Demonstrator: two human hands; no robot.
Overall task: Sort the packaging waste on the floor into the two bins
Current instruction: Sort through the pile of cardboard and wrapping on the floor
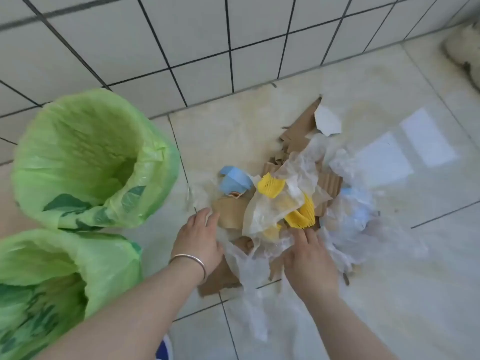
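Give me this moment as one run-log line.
stage: sorting underway | left hand: on cardboard scraps | right hand: on clear plastic film | both green-lined bins: look empty

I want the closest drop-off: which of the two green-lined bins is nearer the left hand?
The lower bin, beside the left forearm; the upper bin stands nearer the wall, farther from the left hand.

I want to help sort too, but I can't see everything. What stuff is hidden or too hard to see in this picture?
Head view:
- Near bin: cut off by the left and bottom edges; its bottom is dark.
- Left hand fingertips: blurred against the plastic.
- Right hand fingertips: buried in clear plastic film.
- Cardboard: mostly covered by film and hands.
- Pale object top right: blurred, cut off.
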